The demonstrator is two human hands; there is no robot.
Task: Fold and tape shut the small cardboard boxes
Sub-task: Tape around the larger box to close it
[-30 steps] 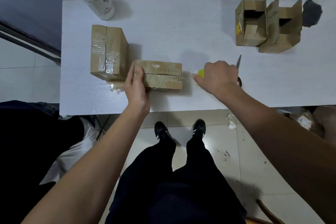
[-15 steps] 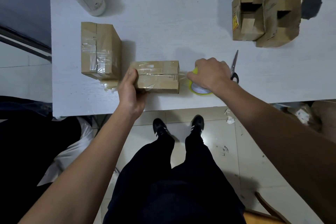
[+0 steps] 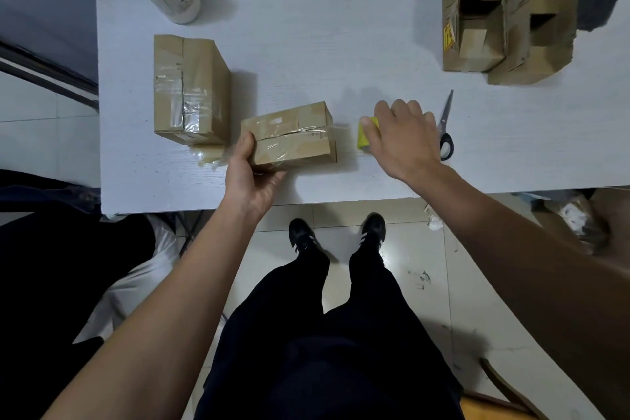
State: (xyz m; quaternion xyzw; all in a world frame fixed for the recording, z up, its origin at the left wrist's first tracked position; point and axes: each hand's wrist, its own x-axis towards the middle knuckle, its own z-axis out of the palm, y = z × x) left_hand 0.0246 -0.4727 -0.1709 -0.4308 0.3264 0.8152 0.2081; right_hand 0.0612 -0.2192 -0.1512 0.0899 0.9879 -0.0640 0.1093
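No text can be read; the open box (image 3: 472, 24) bears a yellow label (image 3: 449, 35), its print too small.

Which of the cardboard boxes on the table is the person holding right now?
The small taped box near the front edge, gripped at its end by the left hand. The larger taped box and the two open boxes stand untouched.

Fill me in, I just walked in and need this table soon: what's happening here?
A person is taping small cardboard boxes shut. The left hand grips the near-left end of a small brown cardboard box already wrapped in clear tape. The right hand grips a yellow roll of tape beside it. Another taped brown box stands to the left; two open cardboard boxes wait at the far right, and grey-handled scissors lie nearby.
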